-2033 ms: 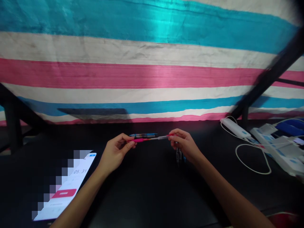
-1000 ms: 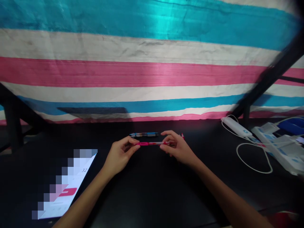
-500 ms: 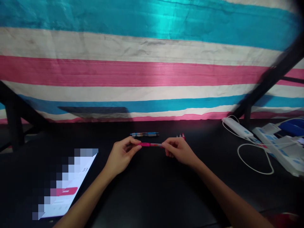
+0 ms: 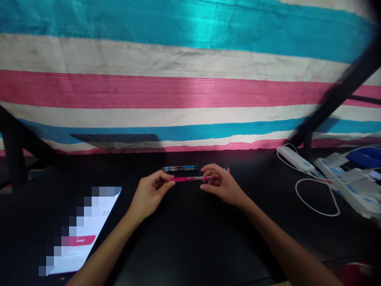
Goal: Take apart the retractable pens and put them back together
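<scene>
A pink pen (image 4: 188,179) is held level between both hands above a black table (image 4: 190,238). My left hand (image 4: 149,194) pinches its left end with thumb and fingers. My right hand (image 4: 222,184) grips its right end, fingers curled around it. Just behind the pink pen, a blue pen (image 4: 180,168) lies flat on the table. A few small red pieces (image 4: 228,169) peek out behind my right hand.
A phone (image 4: 79,232) with a lit screen lies at the front left. A white power bank (image 4: 293,159) with a looped white cable (image 4: 315,198) and white and blue packages (image 4: 351,178) sit at the right. A striped cloth (image 4: 178,79) hangs behind the table.
The pen was lowered from higher up toward the table. My right hand slid along its right end, closing inward and then back out, while my left hand kept its pinch.
</scene>
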Demonstrator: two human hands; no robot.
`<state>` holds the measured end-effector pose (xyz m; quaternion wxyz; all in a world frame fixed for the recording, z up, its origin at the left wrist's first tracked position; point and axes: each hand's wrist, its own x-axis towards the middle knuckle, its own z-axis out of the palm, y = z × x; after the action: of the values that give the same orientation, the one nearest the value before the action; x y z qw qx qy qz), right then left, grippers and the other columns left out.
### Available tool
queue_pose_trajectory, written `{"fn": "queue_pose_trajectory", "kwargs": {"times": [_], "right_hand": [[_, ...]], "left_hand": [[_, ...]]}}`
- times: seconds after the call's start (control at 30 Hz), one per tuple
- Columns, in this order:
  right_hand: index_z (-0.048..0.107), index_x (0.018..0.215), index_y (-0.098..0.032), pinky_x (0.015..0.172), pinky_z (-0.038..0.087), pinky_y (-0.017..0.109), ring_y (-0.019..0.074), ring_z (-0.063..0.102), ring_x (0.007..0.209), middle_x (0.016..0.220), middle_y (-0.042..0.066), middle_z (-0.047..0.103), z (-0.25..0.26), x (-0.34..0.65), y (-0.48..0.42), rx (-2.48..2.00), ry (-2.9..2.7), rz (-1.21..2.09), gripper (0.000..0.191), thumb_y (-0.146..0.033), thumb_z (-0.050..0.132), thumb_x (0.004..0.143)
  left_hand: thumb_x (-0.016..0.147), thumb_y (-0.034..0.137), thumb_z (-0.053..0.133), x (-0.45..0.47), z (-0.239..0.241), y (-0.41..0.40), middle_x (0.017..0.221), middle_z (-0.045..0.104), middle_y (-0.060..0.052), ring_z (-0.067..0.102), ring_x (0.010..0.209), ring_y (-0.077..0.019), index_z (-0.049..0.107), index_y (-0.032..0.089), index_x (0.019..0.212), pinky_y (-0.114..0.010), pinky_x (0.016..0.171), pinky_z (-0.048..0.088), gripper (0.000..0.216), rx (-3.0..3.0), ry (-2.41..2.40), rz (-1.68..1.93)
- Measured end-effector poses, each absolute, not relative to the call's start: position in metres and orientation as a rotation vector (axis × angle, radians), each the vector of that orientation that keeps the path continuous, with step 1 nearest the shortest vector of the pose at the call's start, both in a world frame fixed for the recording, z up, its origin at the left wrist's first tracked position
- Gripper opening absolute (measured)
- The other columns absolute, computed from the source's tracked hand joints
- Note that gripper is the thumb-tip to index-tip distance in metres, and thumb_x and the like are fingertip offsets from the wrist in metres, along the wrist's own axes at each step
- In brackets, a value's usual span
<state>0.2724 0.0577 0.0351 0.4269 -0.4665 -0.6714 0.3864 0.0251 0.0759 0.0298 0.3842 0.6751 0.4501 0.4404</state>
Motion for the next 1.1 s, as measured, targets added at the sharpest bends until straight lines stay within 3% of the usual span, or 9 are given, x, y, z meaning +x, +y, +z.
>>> {"fn": "queue_pose_trajectory", "kwargs": {"times": [0.07,0.17,0.27,0.33,0.47,0.7,0.9,1.1], "right_hand": [[0.065,0.086,-0.018,0.054,0.041,0.022,0.0113,0.055,0.061,0.072,0.001,0.063,0.035,0.273,0.058,-1.185,-1.742,0.927,0.02,-0.037,0.066,0.08],[0.06,0.065,-0.016,0.047,0.035,0.022,0.0091,0.047,0.048,0.054,-0.001,0.055,0.035,0.274,0.058,-1.262,-1.815,0.94,0.039,-0.042,0.048,0.091],[0.064,0.089,-0.018,0.049,0.039,0.022,0.0099,0.051,0.054,0.07,0.001,0.062,0.033,0.274,0.058,-1.221,-1.814,0.85,0.025,-0.042,0.059,0.085],[0.063,0.105,-0.021,0.054,0.043,0.023,0.0112,0.055,0.06,0.082,0.002,0.065,0.032,0.274,0.057,-1.166,-1.885,0.697,0.031,-0.037,0.068,0.079],[0.068,0.1,-0.022,0.066,0.048,0.028,0.015,0.059,0.07,0.087,0.006,0.069,0.033,0.275,0.056,-1.071,-2.022,0.381,0.017,-0.028,0.06,0.087],[0.071,0.104,-0.025,0.074,0.052,0.035,0.0191,0.064,0.081,0.096,0.006,0.072,0.033,0.276,0.054,-0.934,-2.04,0.161,0.02,-0.024,0.057,0.089],[0.07,0.107,-0.027,0.074,0.052,0.034,0.0187,0.063,0.082,0.097,0.004,0.073,0.034,0.278,0.053,-0.897,-2.06,0.142,0.023,-0.023,0.059,0.088],[0.072,0.103,-0.023,0.073,0.05,0.032,0.019,0.064,0.076,0.088,0.007,0.073,0.033,0.276,0.055,-1.018,-2.081,0.312,0.023,-0.034,0.059,0.088]], "left_hand": [[0.077,0.03,0.07,0.025,0.029,0.076,0.088,0.07,-0.004,0.067,0.084,-0.0189,0.063,0.018,0.083,-0.03,0.077,0.051,0.016,1.721,1.151,1.114],[0.077,0.032,0.069,0.025,0.028,0.076,0.088,0.07,-0.005,0.067,0.083,-0.0191,0.063,0.017,0.083,-0.029,0.075,0.051,0.017,1.724,1.156,1.084],[0.076,0.033,0.07,0.026,0.029,0.077,0.085,0.07,-0.005,0.066,0.081,-0.0192,0.063,0.017,0.083,-0.029,0.072,0.05,0.019,1.709,1.159,1.084],[0.076,0.034,0.07,0.026,0.032,0.077,0.08,0.069,-0.004,0.066,0.078,-0.0183,0.062,0.017,0.083,-0.028,0.071,0.05,0.02,1.68,1.153,1.083],[0.08,0.036,0.067,0.025,0.04,0.077,0.077,0.068,-0.003,0.064,0.073,-0.0153,0.061,0.016,0.084,-0.028,0.071,0.049,0.021,1.568,1.052,0.989],[0.086,0.046,0.055,0.026,0.037,0.078,0.068,0.062,-0.003,0.057,0.058,-0.0121,0.058,0.014,0.083,-0.026,0.057,0.046,0.032,1.194,0.951,0.807],[0.086,0.051,0.052,0.024,0.034,0.077,0.046,0.035,0.007,0.035,0.042,-0.007,0.052,0.015,0.061,-0.02,0.044,0.031,0.044,1.274,0.99,0.695],[0.086,0.047,0.051,0.022,0.036,0.079,0.052,0.045,0.004,0.041,0.047,-0.0102,0.055,0.016,0.066,-0.022,0.047,0.03,0.037,1.64,1.146,0.747]]}}
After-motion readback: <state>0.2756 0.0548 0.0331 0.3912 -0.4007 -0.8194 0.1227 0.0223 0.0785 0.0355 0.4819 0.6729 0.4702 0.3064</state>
